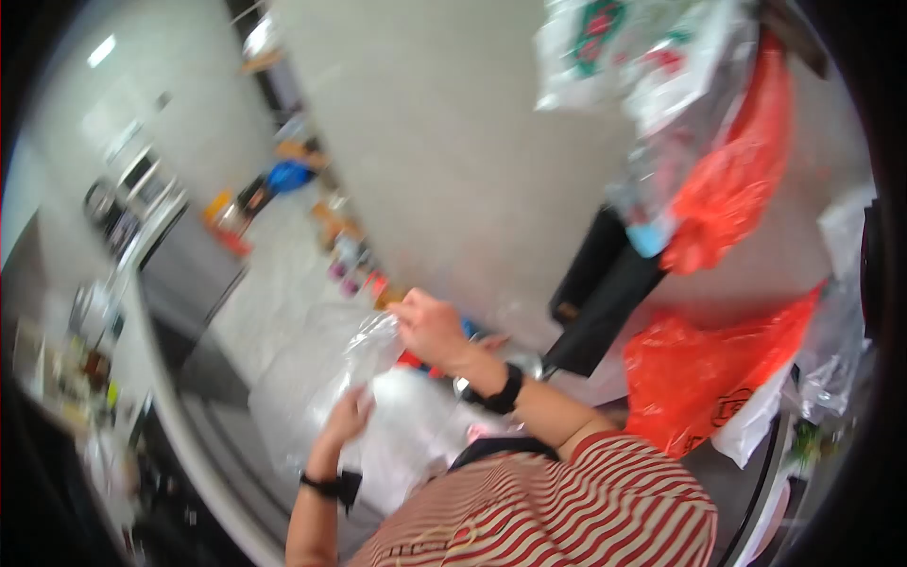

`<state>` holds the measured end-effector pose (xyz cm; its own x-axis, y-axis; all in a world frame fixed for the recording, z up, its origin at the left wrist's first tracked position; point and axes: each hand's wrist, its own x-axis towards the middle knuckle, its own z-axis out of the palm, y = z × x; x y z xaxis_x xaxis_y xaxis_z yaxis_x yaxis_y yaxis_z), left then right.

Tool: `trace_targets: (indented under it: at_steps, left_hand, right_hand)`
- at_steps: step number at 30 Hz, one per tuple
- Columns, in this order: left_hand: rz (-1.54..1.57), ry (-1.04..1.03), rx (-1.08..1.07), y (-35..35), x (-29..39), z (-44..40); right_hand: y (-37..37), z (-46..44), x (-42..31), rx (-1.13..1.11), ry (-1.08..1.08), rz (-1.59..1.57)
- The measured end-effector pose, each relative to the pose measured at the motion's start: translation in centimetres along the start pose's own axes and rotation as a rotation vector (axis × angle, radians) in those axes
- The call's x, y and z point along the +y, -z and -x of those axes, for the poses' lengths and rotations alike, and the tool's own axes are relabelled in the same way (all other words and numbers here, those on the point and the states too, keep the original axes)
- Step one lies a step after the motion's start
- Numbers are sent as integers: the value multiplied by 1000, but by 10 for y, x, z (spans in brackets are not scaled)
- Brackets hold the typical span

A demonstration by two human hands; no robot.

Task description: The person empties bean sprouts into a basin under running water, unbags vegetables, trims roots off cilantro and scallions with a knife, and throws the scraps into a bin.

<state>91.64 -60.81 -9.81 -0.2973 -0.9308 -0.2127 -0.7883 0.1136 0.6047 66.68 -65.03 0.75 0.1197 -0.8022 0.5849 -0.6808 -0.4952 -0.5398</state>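
Grips the edge of a clear plastic bag (pixel 326 378) in the right hand (pixel 430 329). Brings the left hand (pixel 350 416) to the same bag, lower and left, too blurred to tell whether clasping it. Shows a white bag (pixel 402 435) just below both hands, then a red bag (pixel 709 378) to their right. Farther off, above and left of the grip, shows a blue object (pixel 290 176).

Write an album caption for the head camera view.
Right hand pinching crinkled clear plastic, left hand close by, with a bright red bag off to the right.
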Motion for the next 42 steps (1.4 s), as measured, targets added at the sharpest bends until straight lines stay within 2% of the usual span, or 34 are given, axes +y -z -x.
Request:
trace_targets:
  at_steps: [1,3,4,6,7,9,10,11,13,15,17,19,21,23,24,25,26,27,29,31,33,34,35,37,38,40,42]
  left_hand:
    - [21,-131,-139,8,43,2]
    - [261,-354,-192,42,137,10]
    - [264,-408,-197,60,163,10]
    - [154,-674,482,89,200,-2]
    - [177,-723,492,98,216,-20]
    - [-20,-855,621,119,234,-50]
    - [14,-982,339,121,217,-79]
    - [20,-1027,335,133,217,-94]
    - [18,-819,192,153,227,-119]
    - [82,-821,152,188,261,-111]
    - [-248,-832,339,215,283,-111]
    - [-331,-993,433,237,303,-113]
    - [-134,-1128,505,258,332,-102]
    - [49,-1382,594,278,350,-92]
    - [63,-1396,591,289,353,-87]
    - [44,-1507,543,300,355,-81]
    - [23,-1617,493,309,358,-77]
    - [36,-1627,490,318,361,-73]
    - [-152,-1952,62,329,363,-72]
    - [-52,-1914,64,317,373,-58]
    - [54,-1868,70,298,389,-47]
    - [-71,-1833,244,283,403,-52]
    - [-196,-1784,418,270,415,-60]
    - [-208,-1773,472,242,432,-81]
    - [-232,-1766,515,232,439,-91]
    - [-206,-1743,514,218,445,-104]
    - [-148,-1718,471,205,449,-118]
  right_hand:
    - [12,-11,6,120,-31,12]
    - [18,-18,23,-24,-60,141]
    - [26,-18,28,-69,-43,155]
    - [48,-24,23,-103,-7,121]
    - [67,-29,9,-94,5,71]
    - [105,-40,-25,-88,11,75]
    - [119,-44,-37,-101,7,30]
    - [131,-47,-41,-72,2,63]
    - [160,-54,-50,-47,42,264]
    - [191,-64,-66,-37,35,320]
    - [214,-79,-95,-115,21,318]
    - [243,-100,-144,-215,-204,214]
    - [267,-122,-162,77,-117,270]
    - [306,-154,-171,347,-25,252]
    - [327,-169,-184,428,-104,350]
    - [353,-183,-180,483,-17,424]
    - [377,-195,-181,516,-41,511]
    - [401,-205,-183,547,-65,597]
    - [453,-222,-168,603,58,898]
    - [492,-232,-159,739,-35,1072]
    - [524,-237,-146,775,-61,1205]
    - [535,-238,-141,817,-84,1331]
    - [540,-235,-139,811,-73,1337]
    - [545,-234,-134,809,-228,1442]
    - [545,-238,-134,807,-214,1446]
    - [544,-238,-131,749,-345,1712]
    - [539,-237,-134,668,-327,1795]
